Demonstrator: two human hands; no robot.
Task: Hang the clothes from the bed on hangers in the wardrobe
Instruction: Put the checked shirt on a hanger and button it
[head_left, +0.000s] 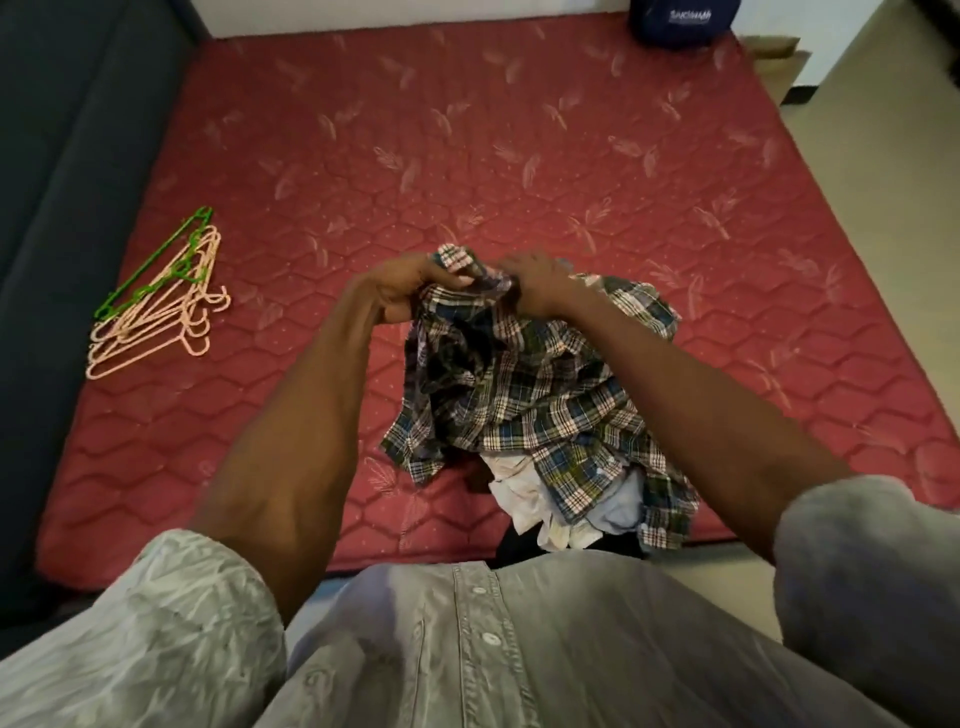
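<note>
Over the red quilted mattress (363, 156) both hands — left (410, 291), right (540, 286) — pinch a crumpled plaid cotton shirt (519, 384), sorting it out — next, grab a pink plastic hanger (156, 322) off to its left.

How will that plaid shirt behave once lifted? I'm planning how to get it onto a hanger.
Likely floppy: the plaid shirt crumples and droops below where the left hand and right hand grip it. Probably light, since pinched fabric holds it up. It may drag the white clothes beneath.
</note>
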